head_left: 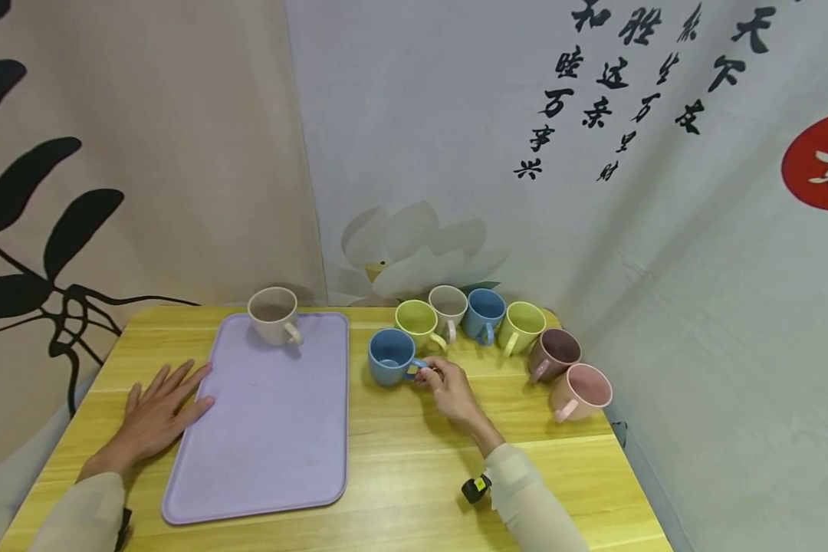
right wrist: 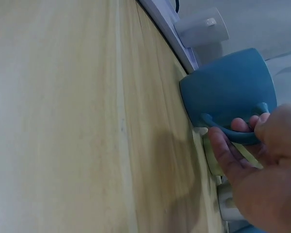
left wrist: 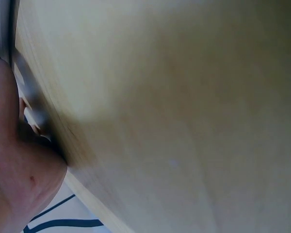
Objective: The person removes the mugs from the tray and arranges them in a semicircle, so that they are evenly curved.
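Note:
My right hand (head_left: 451,392) pinches the handle of a blue mug (head_left: 390,359) just right of the tray; in the right wrist view the fingers curl round the handle of this blue mug (right wrist: 228,90). Spread flat, my left hand (head_left: 153,414) lies at the left edge of the lilac tray (head_left: 269,429), its fingertips and thumb touching the rim. A white mug (head_left: 273,326) stands upright on the tray's far end, handle turned right. Only part of the left hand (left wrist: 24,174) shows in the left wrist view, close over the wood.
Right of the held mug, a row curves along the table's back right: a green mug (head_left: 417,320), a white mug (head_left: 447,307), another blue mug (head_left: 484,313), a second green mug (head_left: 521,326), a purple mug (head_left: 554,354) and a pink mug (head_left: 581,392). A printed cloth (head_left: 414,153) hangs behind.

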{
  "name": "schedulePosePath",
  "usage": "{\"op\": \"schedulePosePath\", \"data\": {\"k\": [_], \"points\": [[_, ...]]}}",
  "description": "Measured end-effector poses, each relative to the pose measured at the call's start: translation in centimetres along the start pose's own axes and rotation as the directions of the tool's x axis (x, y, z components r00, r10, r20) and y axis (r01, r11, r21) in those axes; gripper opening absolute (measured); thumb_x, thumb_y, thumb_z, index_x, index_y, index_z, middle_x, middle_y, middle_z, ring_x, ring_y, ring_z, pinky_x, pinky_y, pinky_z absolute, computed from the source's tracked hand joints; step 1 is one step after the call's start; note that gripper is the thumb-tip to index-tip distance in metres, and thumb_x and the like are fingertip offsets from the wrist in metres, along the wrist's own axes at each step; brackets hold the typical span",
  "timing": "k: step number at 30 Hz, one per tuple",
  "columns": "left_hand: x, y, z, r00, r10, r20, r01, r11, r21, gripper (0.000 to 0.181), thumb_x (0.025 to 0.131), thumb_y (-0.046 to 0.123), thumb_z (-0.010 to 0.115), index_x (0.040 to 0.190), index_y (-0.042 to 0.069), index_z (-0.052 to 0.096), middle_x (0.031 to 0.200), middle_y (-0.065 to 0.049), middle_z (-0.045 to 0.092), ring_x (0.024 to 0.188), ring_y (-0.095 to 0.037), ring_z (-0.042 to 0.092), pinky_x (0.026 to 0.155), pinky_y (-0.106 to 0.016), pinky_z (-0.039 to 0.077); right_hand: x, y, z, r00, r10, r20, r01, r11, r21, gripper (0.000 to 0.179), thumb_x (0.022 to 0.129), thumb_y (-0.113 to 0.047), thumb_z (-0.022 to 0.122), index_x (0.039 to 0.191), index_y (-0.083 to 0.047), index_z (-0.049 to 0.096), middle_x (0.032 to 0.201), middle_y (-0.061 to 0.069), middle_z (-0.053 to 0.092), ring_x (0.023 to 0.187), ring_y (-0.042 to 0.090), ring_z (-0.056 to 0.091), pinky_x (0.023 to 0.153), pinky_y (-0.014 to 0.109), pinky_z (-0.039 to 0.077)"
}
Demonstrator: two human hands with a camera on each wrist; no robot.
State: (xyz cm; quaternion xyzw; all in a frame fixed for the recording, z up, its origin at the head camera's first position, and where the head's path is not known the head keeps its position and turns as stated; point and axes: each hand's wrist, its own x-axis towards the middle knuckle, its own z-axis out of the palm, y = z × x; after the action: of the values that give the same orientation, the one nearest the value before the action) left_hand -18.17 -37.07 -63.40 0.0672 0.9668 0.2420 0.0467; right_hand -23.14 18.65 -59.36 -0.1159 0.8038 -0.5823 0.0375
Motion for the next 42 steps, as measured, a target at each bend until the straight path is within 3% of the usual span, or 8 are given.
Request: {"op": "schedulePosePath", "data": {"k": [8, 13, 19, 29, 36, 42], "points": [[0.0, 0.1, 0.0, 1.000, 0.000, -0.006, 0.000, 1.000, -0.001, 0.080, 0.117, 0.060, 0.049, 0.182, 0.024, 0.021, 0.186, -0.034, 0.013, 0.170, -0.069, -0.003, 0.123, -0.094, -0.012, 0.1, -0.4, -0.8, 0.999, -0.023, 0.049, 0.025, 0.998, -0.054, 0.026, 0.119, -0.005, 0.053, 0.129, 0.014, 0.069, 0.116, 0.031, 0.077, 0.109, 0.052, 0.076, 0.100, 0.061, 0.066], [0.1, 0.1, 0.0, 1.000, -0.002, 0.000, 0.002, 1.000, -0.004, 0.080, 0.117, 0.060, 0.049, 0.182, 0.024, 0.020, 0.186, -0.034, 0.012, 0.170, -0.069, -0.004, 0.123, -0.094, -0.013, 0.0, -0.7, -1.1, 0.999, -0.040, 0.035, 0.043, 0.993, -0.110, 0.027, 0.120, -0.008, 0.053, 0.130, 0.007, 0.072, 0.116, 0.026, 0.078, 0.105, 0.052, 0.074, 0.092, 0.060, 0.066], [0.1, -0.1, 0.0, 1.000, 0.002, -0.007, -0.002, 1.000, -0.004, 0.080, 0.117, 0.061, 0.049, 0.182, 0.024, 0.021, 0.187, -0.033, 0.013, 0.170, -0.069, -0.003, 0.123, -0.094, -0.013, 0.0, -0.6, -1.1, 0.999, -0.026, 0.022, 0.028, 0.995, -0.097, 0.026, 0.120, -0.012, 0.054, 0.132, 0.000, 0.074, 0.120, 0.025, 0.077, 0.107, 0.052, 0.071, 0.092, 0.059, 0.064], [0.2, -0.2, -0.1, 1.000, 0.016, -0.013, -0.016, 1.000, -0.001, 0.078, 0.117, 0.058, 0.049, 0.182, 0.024, 0.022, 0.187, -0.033, 0.012, 0.170, -0.068, -0.004, 0.123, -0.093, -0.014, -0.1, -0.1, -1.1, 1.000, 0.010, 0.006, -0.009, 0.995, -0.097, 0.034, 0.115, -0.018, 0.068, 0.147, -0.006, 0.069, 0.136, 0.017, 0.076, 0.135, 0.036, 0.072, 0.112, 0.047, 0.064], [0.1, 0.1, -0.1, 1.000, 0.008, -0.008, -0.008, 1.000, 0.000, 0.079, 0.118, 0.059, 0.049, 0.182, 0.023, 0.022, 0.186, -0.034, 0.013, 0.170, -0.069, -0.003, 0.123, -0.093, -0.013, -0.8, -0.8, -1.2, 1.000, 0.025, -0.004, -0.025, 0.998, -0.065, 0.054, 0.110, -0.024, 0.078, 0.158, -0.006, 0.061, 0.153, 0.016, 0.070, 0.143, 0.039, 0.067, 0.122, 0.058, 0.056], [0.0, -0.1, 0.2, 1.000, 0.009, -0.015, -0.010, 1.000, -0.006, 0.079, 0.117, 0.059, 0.049, 0.182, 0.024, 0.021, 0.186, -0.034, 0.013, 0.170, -0.069, -0.003, 0.123, -0.094, -0.014, -1.5, -1.7, -1.6, 0.999, -0.044, -0.028, 0.042, 0.998, -0.053, 0.070, 0.104, -0.023, 0.084, 0.163, -0.003, 0.053, 0.159, 0.020, 0.065, 0.149, 0.040, 0.062, 0.127, 0.065, 0.048]]}}
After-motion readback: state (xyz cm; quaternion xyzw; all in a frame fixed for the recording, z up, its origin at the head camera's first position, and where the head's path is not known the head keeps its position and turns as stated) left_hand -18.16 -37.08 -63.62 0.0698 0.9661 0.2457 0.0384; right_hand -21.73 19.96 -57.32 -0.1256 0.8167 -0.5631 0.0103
